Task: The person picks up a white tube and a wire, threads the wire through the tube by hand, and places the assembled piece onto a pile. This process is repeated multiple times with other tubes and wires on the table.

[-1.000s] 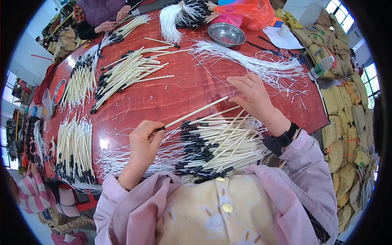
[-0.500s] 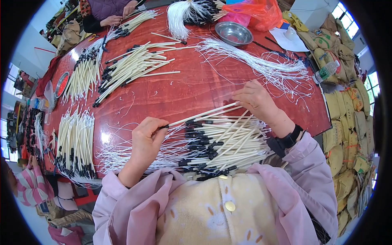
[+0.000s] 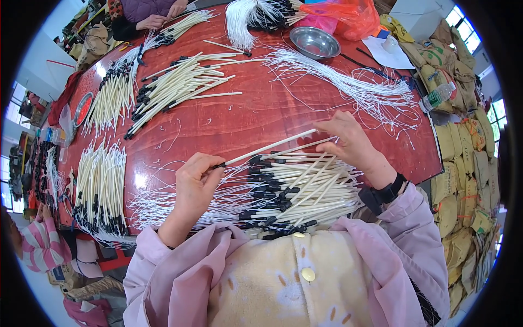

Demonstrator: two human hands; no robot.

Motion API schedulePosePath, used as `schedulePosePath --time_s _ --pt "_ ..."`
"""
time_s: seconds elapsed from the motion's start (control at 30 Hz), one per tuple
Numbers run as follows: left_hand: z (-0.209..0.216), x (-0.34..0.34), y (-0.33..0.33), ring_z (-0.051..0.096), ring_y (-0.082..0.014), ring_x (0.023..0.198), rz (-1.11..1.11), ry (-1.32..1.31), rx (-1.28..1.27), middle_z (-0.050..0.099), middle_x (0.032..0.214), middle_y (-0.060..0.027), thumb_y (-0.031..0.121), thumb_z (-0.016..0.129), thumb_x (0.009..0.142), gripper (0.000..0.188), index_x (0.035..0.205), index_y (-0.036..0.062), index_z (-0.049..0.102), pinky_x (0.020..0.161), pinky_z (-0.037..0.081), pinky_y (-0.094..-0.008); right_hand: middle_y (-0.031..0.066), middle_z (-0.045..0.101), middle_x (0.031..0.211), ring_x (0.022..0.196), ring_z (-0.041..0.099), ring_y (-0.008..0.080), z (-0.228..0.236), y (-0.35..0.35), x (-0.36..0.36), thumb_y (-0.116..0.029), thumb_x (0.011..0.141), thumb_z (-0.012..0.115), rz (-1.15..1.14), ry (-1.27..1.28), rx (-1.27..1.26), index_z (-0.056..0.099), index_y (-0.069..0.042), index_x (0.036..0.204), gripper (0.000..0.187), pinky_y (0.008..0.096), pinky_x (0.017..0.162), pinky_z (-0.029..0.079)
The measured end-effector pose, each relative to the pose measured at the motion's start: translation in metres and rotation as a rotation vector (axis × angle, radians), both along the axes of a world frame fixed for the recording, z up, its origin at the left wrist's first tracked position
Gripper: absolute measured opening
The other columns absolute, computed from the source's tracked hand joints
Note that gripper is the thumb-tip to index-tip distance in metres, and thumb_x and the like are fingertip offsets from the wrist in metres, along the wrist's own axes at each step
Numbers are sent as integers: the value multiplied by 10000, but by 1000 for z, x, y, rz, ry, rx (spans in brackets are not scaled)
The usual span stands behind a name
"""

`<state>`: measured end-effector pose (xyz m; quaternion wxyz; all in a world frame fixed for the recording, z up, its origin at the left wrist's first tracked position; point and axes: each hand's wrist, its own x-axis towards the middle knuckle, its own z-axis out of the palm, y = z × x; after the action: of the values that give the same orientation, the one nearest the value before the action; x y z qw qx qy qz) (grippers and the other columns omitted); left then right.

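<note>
My left hand (image 3: 196,180) pinches the black end of a thin cream stick (image 3: 269,147) between thumb and fingers. The stick slants up to the right, over a heap of similar sticks (image 3: 310,188) with black ends and white strings (image 3: 190,201). At its far tip is my right hand (image 3: 348,141), thumb and fingers apart, fingertips close to or touching the tip; a firm hold there does not show. Another stick from the heap points toward that thumb. A black band (image 3: 384,193) circles my right wrist.
More stick bundles (image 3: 180,90) (image 3: 101,188) lie on the red table (image 3: 218,128) at left. White strings (image 3: 348,79), a metal bowl (image 3: 314,42) and a plastic bottle (image 3: 437,97) are at the far right. Across the table, another person's hands (image 3: 155,20) handle sticks. Stacked sacks (image 3: 463,180) stand at right.
The stick's right tip has risen slightly. My right thumb has come away from the fingers, while my left hand keeps its pinch almost in place.
</note>
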<state>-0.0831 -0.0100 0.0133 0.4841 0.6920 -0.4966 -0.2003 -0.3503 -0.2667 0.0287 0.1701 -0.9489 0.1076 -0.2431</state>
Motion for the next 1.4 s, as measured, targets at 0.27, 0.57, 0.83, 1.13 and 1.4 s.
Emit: schedulePosePath --time_s 0.27,0.57,0.83,1.13,1.4 --pt "-3 0 1 686 -140 776 5 3 12 673 931 -101 -80 687 868 164 1021 -31 721 655 524 -245 35 642 801 775 542 252 -7 -4 -3 -105 787 784 13 -35 -76 708 -59 1001 232 379 742 411" --pt "0 3 4 665 -153 759 13 -46 28 670 921 -98 -62 691 865 170 1022 -8 729 644 513 -260 34 612 783 762 531 248 -3 2 -2 -33 806 729 24 8 -125 696 -66 973 174 381 725 391" --pt "3 2 5 661 -182 759 8 -127 35 664 914 -106 -53 697 861 175 1022 6 726 655 514 -271 46 544 739 751 519 249 -6 7 2 -72 815 745 49 64 -127 701 -58 959 151 387 714 379" --pt "2 -8 -4 673 -98 763 71 218 164 707 885 -74 -51 687 902 102 999 -24 701 673 538 -241 53 554 708 715 514 253 -5 4 -5 -200 802 795 58 58 -75 735 -43 945 220 381 701 382" --pt "-3 -8 -4 697 -99 779 -10 381 28 724 860 -76 -61 668 916 70 975 -35 696 699 559 -236 43 558 704 706 511 243 -2 8 -2 -218 800 802 59 -8 -81 742 -60 900 196 380 691 383"
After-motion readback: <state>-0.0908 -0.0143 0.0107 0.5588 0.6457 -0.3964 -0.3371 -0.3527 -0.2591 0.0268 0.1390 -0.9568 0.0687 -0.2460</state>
